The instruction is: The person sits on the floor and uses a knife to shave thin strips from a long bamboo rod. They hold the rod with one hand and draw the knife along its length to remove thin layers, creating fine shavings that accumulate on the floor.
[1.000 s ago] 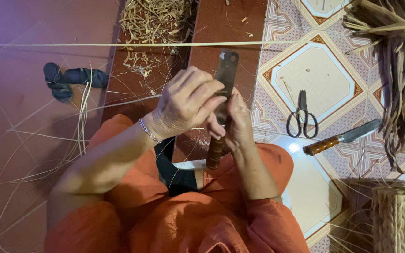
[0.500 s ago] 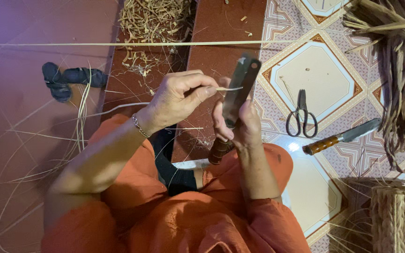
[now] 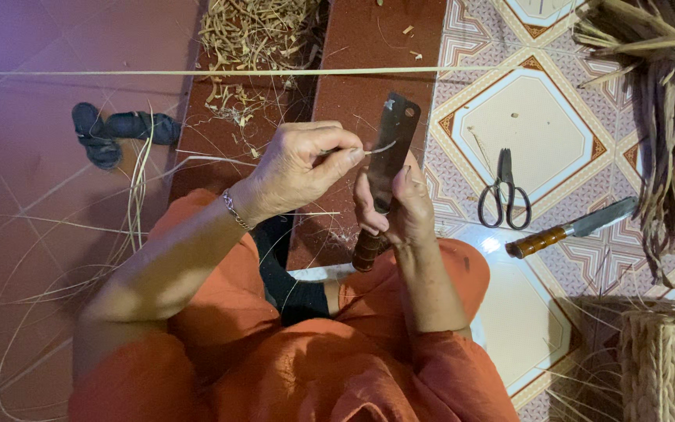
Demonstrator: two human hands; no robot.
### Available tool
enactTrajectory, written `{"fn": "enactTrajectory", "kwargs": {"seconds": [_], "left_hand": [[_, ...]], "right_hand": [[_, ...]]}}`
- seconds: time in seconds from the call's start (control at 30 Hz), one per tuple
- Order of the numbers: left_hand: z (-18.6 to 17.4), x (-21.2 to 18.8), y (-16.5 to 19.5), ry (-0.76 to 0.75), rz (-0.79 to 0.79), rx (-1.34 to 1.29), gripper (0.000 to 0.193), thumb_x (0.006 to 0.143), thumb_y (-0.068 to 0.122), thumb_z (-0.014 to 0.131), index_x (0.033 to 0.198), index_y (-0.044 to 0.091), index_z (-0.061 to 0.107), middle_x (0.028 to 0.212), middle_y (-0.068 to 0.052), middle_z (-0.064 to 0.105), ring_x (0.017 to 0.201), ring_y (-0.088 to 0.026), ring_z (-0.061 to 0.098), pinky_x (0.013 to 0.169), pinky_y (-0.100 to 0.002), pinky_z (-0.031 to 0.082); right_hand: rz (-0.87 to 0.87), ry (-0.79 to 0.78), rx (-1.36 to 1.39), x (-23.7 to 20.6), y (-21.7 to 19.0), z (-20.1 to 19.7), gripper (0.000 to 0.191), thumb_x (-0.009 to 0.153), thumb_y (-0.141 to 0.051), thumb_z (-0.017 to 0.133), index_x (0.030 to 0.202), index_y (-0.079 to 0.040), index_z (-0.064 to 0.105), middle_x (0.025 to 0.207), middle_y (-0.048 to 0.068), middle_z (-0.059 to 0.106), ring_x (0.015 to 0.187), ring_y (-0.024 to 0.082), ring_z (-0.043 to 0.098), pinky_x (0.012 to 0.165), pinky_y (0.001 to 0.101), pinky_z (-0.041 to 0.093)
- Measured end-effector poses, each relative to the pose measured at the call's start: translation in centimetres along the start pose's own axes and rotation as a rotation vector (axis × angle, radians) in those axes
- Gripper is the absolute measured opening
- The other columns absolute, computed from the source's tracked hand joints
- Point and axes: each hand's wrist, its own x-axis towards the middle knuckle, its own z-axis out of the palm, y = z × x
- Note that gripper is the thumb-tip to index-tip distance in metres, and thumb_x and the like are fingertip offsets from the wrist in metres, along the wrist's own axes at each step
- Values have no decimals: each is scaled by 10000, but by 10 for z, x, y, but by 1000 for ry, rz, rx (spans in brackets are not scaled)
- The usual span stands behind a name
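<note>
Item: broad dark steel cleaver with wooden handle, upright in your closed right hand, steadied for scraping. Your left hand pinches a thin pale fibre strip against its blade. Right of it: black scissors, orange-handled knife.

No packages, labels, signs or screens are seen anywhere in this view.
</note>
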Motion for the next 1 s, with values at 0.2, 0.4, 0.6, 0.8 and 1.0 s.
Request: {"fn": "enactTrajectory", "kwargs": {"seconds": [0.2, 0.4, 0.6, 0.8, 1.0], "left_hand": [[0, 1, 0, -30, -3, -12, 44, 997, 59, 710, 998, 23, 734, 788, -18, 679, 629, -60, 585, 515, -242, 457], [-2, 0, 0, -42, -11, -8, 57, 1008, 75, 698, 1011, 22, 721, 819, -33, 689, 664, -79, 622, 552, -247, 489], [-5, 1, -1, -36, 27, 42, 91, 1036, 111, 681, 1031, 21, 697, 855, -47, 679, 728, -99, 642, 631, -270, 512], [-8, 3, -4, -63, -24, -9, 90, 1038, 107, 683, 1035, 20, 703, 829, -36, 666, 689, -90, 605, 601, -263, 488], [-9, 3, -1, -36, 9, 12, 57, 1003, 66, 716, 1010, 10, 711, 826, -36, 658, 691, -79, 589, 585, -255, 475]], "right_hand": [[-6, -21, 64, 3, 4, -5, 514, 1097, -436, 574, 1455, -84, 464, 824, 188, 604, 426, 115, 416, 397, 256, 360], [-46, -1, 7, 4, 8, -6, 515, 1105, -454, 572, 1424, -67, 454, 852, 225, 653, 418, 122, 452, 364, 237, 359], [-27, -15, -20, 4, 0, 0, 545, 1096, -443, 563, 1482, -84, 425, 909, 230, 650, 443, 124, 444, 407, 249, 366], [-4, -23, -14, 2, -1, 3, 501, 1112, -419, 549, 1475, -94, 431, 869, 217, 634, 449, 112, 426, 400, 241, 361], [23, 47, 8, 2, 3, -2, 472, 1101, -414, 575, 1408, -70, 471, 850, 217, 633, 443, 116, 430, 392, 243, 362]]}}
